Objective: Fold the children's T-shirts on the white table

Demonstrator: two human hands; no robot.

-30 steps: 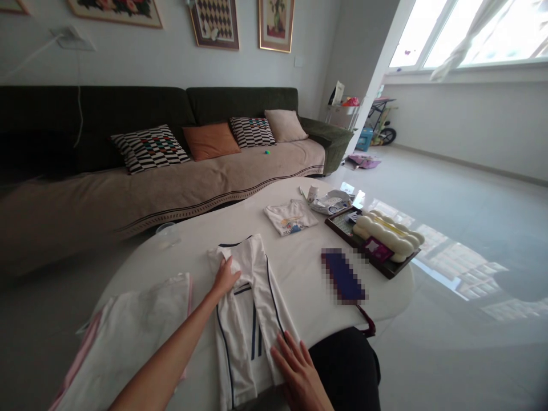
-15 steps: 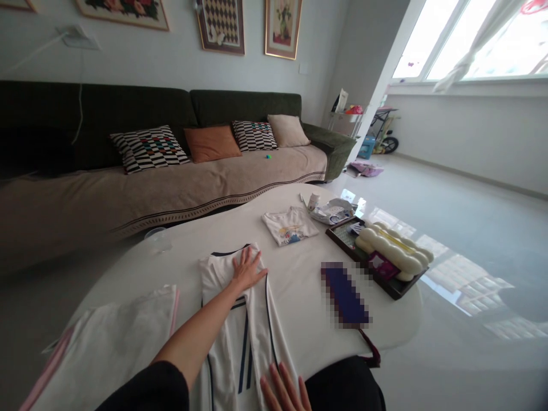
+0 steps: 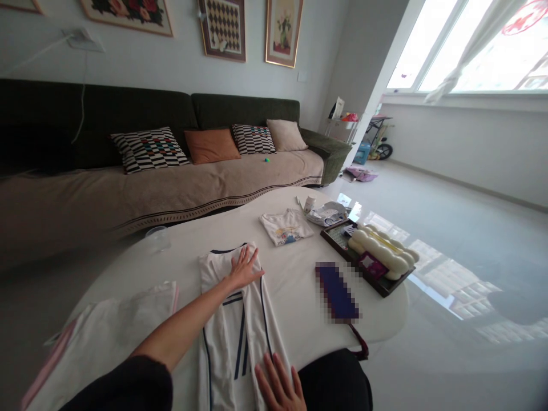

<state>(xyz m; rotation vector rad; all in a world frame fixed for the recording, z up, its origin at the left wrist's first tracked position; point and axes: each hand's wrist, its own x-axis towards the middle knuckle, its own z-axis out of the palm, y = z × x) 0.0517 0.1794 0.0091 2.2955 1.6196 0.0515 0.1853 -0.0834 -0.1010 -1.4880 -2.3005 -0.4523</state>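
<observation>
A white shirt with dark blue stripes (image 3: pixel 233 331) lies folded lengthwise on the white oval table (image 3: pixel 299 279). My left hand (image 3: pixel 244 269) rests flat on the shirt's far end near the collar, fingers spread. Flat on the shirt's near end lies my right hand (image 3: pixel 278 388), at the table's front edge. Neither hand grips anything.
A white and pink garment (image 3: pixel 107 337) lies at the left. A small folded printed tee (image 3: pixel 286 226) sits further back. A dark tray (image 3: pixel 342 242) with a cream puffy object (image 3: pixel 383 248) is at the right, a dark blue item (image 3: pixel 338 292) beside it. A sofa (image 3: pixel 171 182) stands behind.
My left hand slid from the shirt's left fold to the middle of its far end and flattened. The right hand stayed pressed on the near end while the view shifted.
</observation>
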